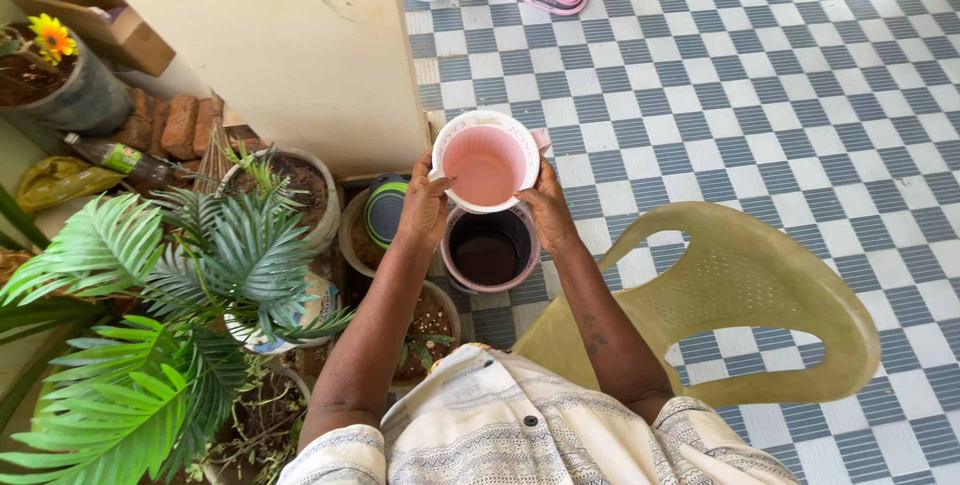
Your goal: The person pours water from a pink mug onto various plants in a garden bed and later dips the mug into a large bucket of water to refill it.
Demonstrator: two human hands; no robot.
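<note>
Here, seen from the head camera, a person holds a pale pink plastic bucket (487,163) with a white rim directly above a darker, empty pink pot (489,247) standing on the checked tile floor (760,85). The left hand (424,207) and right hand (547,207) are closed around the bucket's opposite sides, fingers wrapped on its wall. A tan plastic chair (745,295) stands just right of the pot, palm-leaved potted plants (200,275) to its left.

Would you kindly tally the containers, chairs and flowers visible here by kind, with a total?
Pink tubs: 2, one held in both hands, one on the floor below it holding dark liquid
Plant pots with soil: 3, grey, white, brown
Cardboard boxes: 1
Plastic bottles: 1
Plastic chairs: 1
Yellow flowers: 1
Total: 9
</note>
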